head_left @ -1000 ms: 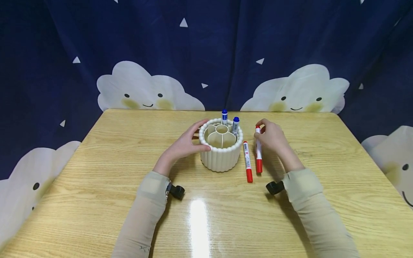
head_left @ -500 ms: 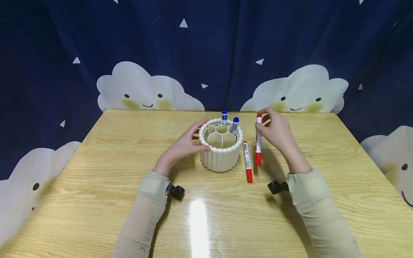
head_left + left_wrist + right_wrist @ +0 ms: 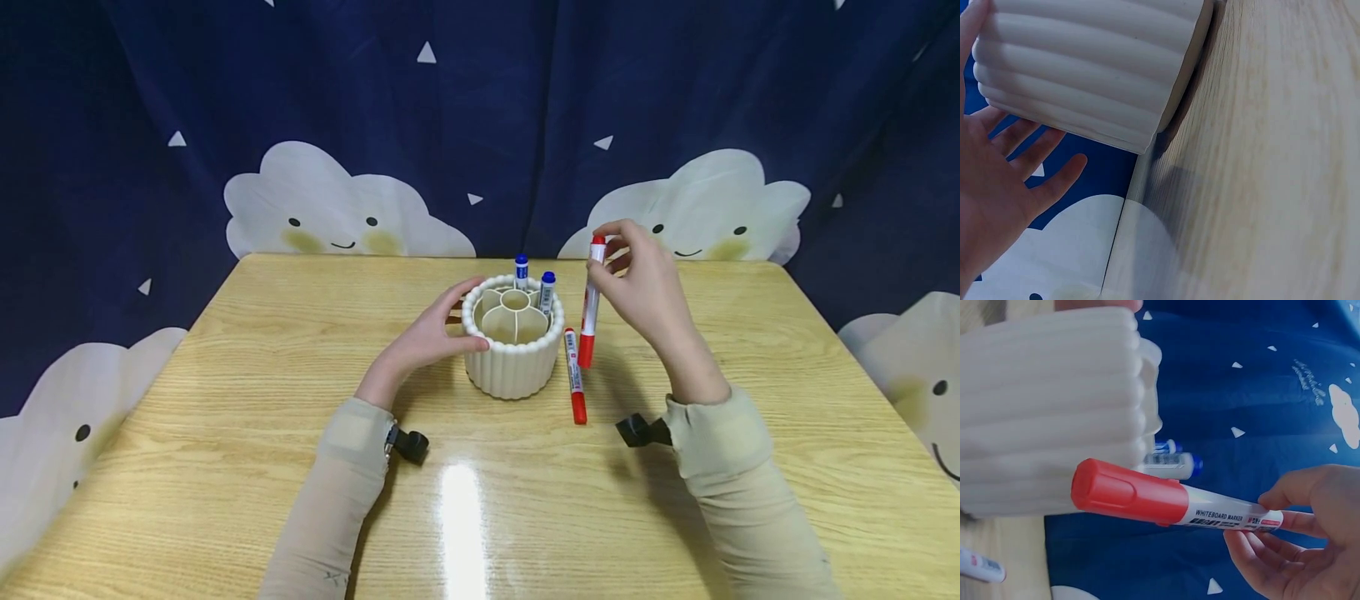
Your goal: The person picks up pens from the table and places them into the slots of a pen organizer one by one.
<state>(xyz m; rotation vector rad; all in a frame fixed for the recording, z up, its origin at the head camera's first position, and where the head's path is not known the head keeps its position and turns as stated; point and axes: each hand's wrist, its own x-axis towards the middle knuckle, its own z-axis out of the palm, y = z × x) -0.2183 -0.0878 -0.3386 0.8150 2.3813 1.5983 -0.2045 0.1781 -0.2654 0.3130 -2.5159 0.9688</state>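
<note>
A cream ribbed pen holder with several compartments stands upright on the table. My left hand grips its left side, thumb on the near rim and fingers reaching round behind. Between thumb and fingertips my right hand pinches a red whiteboard marker near its upper end. The marker hangs in the air right of the holder, slightly tilted, red cap down. Below it on the table lies another red marker. Two blue-capped markers stand in the holder's right and back compartments.
The wooden table ends at a dark blue curtain with white cloud shapes. Black wrist cameras stick out from both sleeves. A bright glare strip crosses the table's near part.
My right hand has lifted the red marker off the table, then brought it slightly left toward the pen holder. The left hand and the holder have stayed put.
</note>
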